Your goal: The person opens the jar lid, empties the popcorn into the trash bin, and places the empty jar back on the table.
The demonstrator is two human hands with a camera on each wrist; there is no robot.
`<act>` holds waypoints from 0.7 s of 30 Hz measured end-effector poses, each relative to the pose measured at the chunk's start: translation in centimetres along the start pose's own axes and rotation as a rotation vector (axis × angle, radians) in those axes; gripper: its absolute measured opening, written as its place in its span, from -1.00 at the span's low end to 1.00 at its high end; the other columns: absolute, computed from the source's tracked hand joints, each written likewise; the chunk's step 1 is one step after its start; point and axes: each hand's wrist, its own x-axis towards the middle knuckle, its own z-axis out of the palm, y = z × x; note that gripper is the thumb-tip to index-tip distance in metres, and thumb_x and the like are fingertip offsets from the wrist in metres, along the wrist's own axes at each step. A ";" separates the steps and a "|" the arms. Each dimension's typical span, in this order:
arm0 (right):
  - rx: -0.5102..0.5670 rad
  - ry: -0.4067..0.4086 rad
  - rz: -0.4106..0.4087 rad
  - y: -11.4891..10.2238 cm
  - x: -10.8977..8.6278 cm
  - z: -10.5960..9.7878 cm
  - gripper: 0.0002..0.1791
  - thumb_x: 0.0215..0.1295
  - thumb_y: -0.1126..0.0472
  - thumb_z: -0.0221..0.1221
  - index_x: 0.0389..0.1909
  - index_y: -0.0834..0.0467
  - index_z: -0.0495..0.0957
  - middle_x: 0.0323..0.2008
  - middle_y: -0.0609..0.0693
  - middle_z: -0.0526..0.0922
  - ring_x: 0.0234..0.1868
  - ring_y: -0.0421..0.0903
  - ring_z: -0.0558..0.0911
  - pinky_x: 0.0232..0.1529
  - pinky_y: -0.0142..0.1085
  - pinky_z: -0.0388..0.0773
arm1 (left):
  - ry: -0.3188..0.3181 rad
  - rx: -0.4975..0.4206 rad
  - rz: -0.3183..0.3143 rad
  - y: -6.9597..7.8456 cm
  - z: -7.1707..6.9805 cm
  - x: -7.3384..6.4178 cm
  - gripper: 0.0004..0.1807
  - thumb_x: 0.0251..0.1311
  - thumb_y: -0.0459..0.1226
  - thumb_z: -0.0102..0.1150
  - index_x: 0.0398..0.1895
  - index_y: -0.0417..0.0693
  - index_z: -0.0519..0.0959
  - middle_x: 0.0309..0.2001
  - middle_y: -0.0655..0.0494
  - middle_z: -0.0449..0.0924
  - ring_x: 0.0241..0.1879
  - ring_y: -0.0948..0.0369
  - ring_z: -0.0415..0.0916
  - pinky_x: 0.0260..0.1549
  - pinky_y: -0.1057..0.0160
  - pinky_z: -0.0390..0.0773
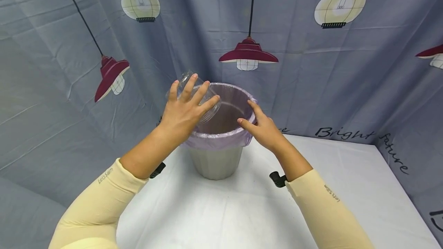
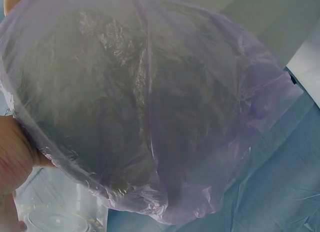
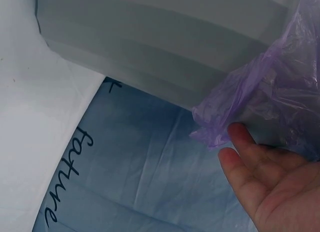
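Observation:
A grey trash can [image 1: 216, 162] stands upright on the white table, with a thin purple plastic bag [image 1: 221, 141] lining it and folded over the rim. Fingers spread, my left hand [image 1: 183, 113] holds a clear plastic container [image 1: 212, 113] tilted over the left part of the can's mouth. Small yellowish bits cling inside that container [image 2: 55, 217] in the left wrist view. At the right side of the rim, my right hand [image 1: 265, 129] grips the lined edge, thumb and forefinger over the opening. Its other fingers [image 3: 241, 135] touch the bag's outside in the right wrist view.
The white table [image 1: 328, 187] spreads in front of the can and to its right. Behind hangs a blue-grey curtain [image 1: 287, 80] printed with lamps and lettering, close to the can's back. Black wrist mounts [image 1: 278, 179] show beneath both forearms.

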 end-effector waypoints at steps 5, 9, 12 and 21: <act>0.006 0.004 -0.001 0.1 -0.1 -0.1 -0.03 0.25 -0.49 0.02 0.57 -0.35 -0.18 0.54 0.13 0.10 0.47 0.22 0.23 0.30 0.32 0.27 | -0.034 0.003 0.070 0.1 0.0 0.4 0.18 -0.29 -0.27 0.66 0.49 0.43 0.22 0.54 -0.01 0.01 0.55 -0.12 -0.40 0.36 -0.33 -0.03; 0.018 0.005 0.001 0.0 -0.1 -0.1 -0.04 0.25 -0.47 0.03 0.57 -0.35 -0.18 0.53 0.13 0.11 0.46 0.22 0.24 0.30 0.31 0.28 | -0.095 0.003 0.121 0.2 -0.4 0.8 0.14 -0.25 -0.25 0.65 0.48 0.43 0.23 0.52 0.01 0.03 0.56 -0.12 -0.40 0.37 -0.33 -0.02; 0.016 0.006 0.004 0.1 -0.1 -0.1 -0.04 0.25 -0.47 0.03 0.57 -0.35 -0.18 0.54 0.13 0.10 0.47 0.22 0.23 0.30 0.32 0.26 | -0.129 -0.013 0.126 0.3 -0.7 1.1 0.12 -0.21 -0.26 0.64 0.48 0.42 0.22 0.52 0.01 0.04 0.55 -0.13 -0.39 0.35 -0.34 0.01; 0.017 0.010 -0.004 0.2 0.0 0.0 -0.05 0.26 -0.46 0.03 0.57 -0.34 -0.15 0.54 0.12 0.10 0.48 0.22 0.21 0.32 0.31 0.25 | -0.127 -0.126 -0.045 -1.0 -0.8 0.5 0.25 -0.27 -0.40 0.60 0.52 0.44 0.11 0.55 0.00 -0.05 0.55 -0.12 -0.41 0.31 -0.39 0.00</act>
